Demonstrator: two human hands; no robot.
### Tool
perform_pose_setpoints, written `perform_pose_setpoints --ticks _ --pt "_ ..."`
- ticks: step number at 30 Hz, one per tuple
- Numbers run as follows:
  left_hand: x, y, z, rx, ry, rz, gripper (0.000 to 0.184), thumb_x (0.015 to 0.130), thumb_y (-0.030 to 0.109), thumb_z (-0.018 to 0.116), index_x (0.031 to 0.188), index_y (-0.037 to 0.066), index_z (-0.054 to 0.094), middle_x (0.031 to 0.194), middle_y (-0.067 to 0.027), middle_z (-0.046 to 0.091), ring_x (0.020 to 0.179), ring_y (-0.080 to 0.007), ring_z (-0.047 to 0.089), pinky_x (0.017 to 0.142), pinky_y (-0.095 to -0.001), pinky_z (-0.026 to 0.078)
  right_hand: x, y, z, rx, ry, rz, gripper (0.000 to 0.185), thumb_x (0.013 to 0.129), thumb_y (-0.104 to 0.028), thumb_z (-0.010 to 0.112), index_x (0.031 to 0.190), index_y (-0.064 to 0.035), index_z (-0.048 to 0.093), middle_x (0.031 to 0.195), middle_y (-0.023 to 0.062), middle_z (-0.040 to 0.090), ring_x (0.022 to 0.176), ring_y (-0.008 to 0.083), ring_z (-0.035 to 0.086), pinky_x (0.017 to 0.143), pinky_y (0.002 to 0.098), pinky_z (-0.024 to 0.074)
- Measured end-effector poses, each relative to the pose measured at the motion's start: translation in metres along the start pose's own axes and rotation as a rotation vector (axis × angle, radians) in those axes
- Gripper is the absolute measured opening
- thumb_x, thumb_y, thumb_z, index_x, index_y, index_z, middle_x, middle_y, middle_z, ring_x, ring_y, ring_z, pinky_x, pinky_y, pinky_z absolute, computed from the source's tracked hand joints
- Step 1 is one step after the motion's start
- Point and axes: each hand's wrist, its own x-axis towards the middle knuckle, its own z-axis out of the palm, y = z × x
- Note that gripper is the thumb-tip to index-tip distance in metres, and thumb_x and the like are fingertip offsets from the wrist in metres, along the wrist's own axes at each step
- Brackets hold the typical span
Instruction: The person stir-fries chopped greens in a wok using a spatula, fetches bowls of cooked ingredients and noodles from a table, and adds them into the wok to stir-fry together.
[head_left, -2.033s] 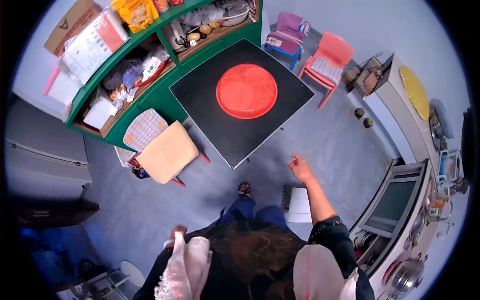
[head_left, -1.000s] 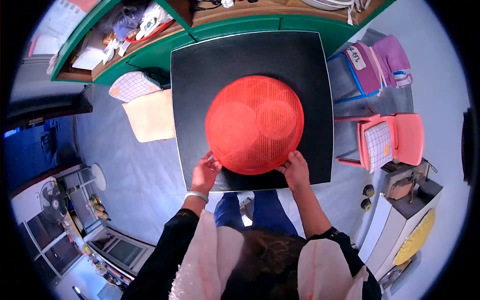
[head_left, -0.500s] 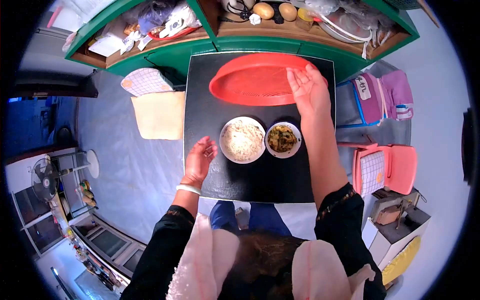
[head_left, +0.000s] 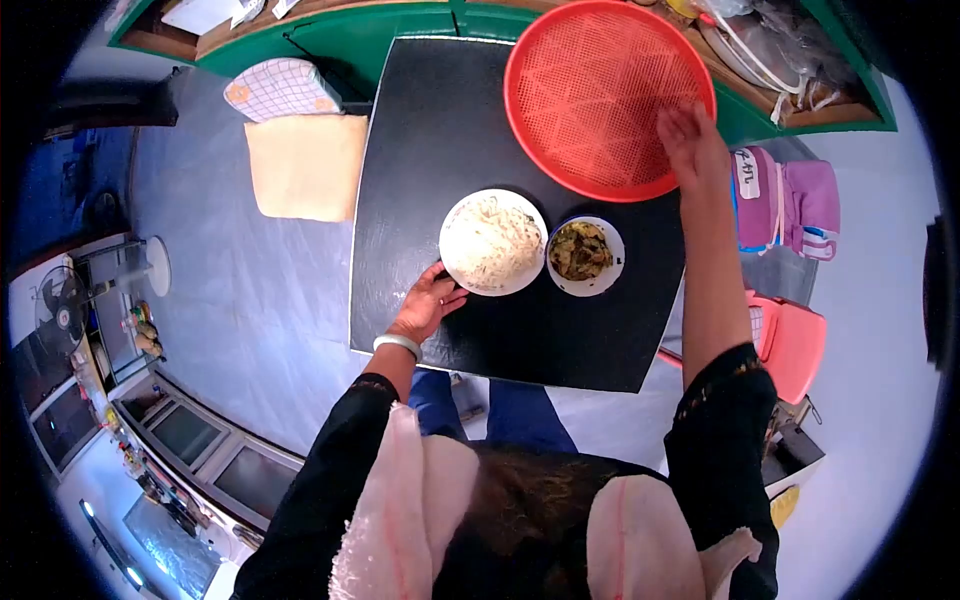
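Note:
My left hand (head_left: 428, 303) is at the lower left edge of a white bowl (head_left: 490, 245) heaped with pale food that looks like noodles or rice. Its thumb and fingers are apart, close against the bowl's rim; whether they press on it I cannot tell. A white bangle circles that wrist. At the back right, my right hand (head_left: 692, 145) holds the right side of a round red mesh basket (head_left: 605, 95), fingers lying over its inner side. A smaller white bowl (head_left: 583, 256) of cooked dark green and yellow food stands right beside the larger one.
Both bowls stand on a black table (head_left: 420, 140). A green cabinet (head_left: 400, 50) with cluttered shelves borders its far side. A chair with a tan seat (head_left: 305, 170) is at the left; purple folded fabric (head_left: 800, 205) and a pink chair (head_left: 790, 340) are at the right.
The red basket has shifted right, and its mesh face shows more fully. My left hand has come in to the larger bowl's edge. The view has tilted down and toward the table.

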Motion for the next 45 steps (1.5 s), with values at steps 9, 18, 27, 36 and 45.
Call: perform_pose_setpoints --ticks 9,18,27,36,45 --pt "0.024 0.012 0.003 0.107 -0.036 0.014 0.051 0.097 0.012 0.054 0.144 0.014 0.033 0.127 -0.0125 0.060 0.105 -0.0247 0.067 0.092 -0.0414 0.056 -0.173 0.142 -0.183 -0.430 0.250 0.237 0.036 0.098 -0.028 0.060 0.123 -0.0033 0.054 0.095 0.0108 0.067 0.086 0.0226 0.067 0.073 0.0349 0.0576" --pt "0.028 -0.007 -0.004 0.266 0.050 0.127 0.051 0.094 0.006 0.054 0.142 0.009 0.035 0.128 -0.0136 0.058 0.109 -0.0255 0.065 0.085 -0.0360 0.060 -0.195 0.205 -0.131 0.008 0.121 0.338 0.049 0.099 -0.015 0.054 0.143 -0.0099 0.033 0.133 0.0146 0.052 0.107 0.0306 0.062 0.087 0.0456 0.0566" --pt "-0.073 -0.053 -0.059 0.028 0.128 0.178 0.056 0.091 0.000 0.050 0.143 0.009 0.030 0.126 -0.0147 0.059 0.103 -0.0270 0.068 0.079 -0.0368 0.062 -0.204 0.197 -0.121 -0.166 0.029 0.350 0.058 0.087 0.001 0.046 0.143 -0.0061 0.034 0.139 0.0180 0.049 0.118 0.0385 0.058 0.089 0.0535 0.0562" --pt "-0.204 -0.062 -0.141 -0.219 0.167 0.366 0.054 0.093 0.000 0.053 0.143 0.012 0.035 0.134 -0.0124 0.055 0.116 -0.0277 0.062 0.084 -0.0422 0.062 -0.303 0.195 -0.114 -0.363 -0.026 0.377 0.059 0.088 -0.011 0.054 0.145 -0.0066 0.036 0.136 0.0171 0.053 0.113 0.0368 0.062 0.082 0.0489 0.0576" --pt "-0.347 -0.044 -0.301 -0.524 0.190 0.576 0.057 0.093 -0.002 0.051 0.145 0.008 0.029 0.138 -0.0167 0.051 0.119 -0.0289 0.060 0.089 -0.0411 0.060 -0.405 0.270 -0.032 -0.621 -0.224 0.391 0.049 0.085 -0.012 0.055 0.131 0.0033 0.051 0.119 0.0199 0.062 0.098 0.0363 0.067 0.078 0.0458 0.0591"
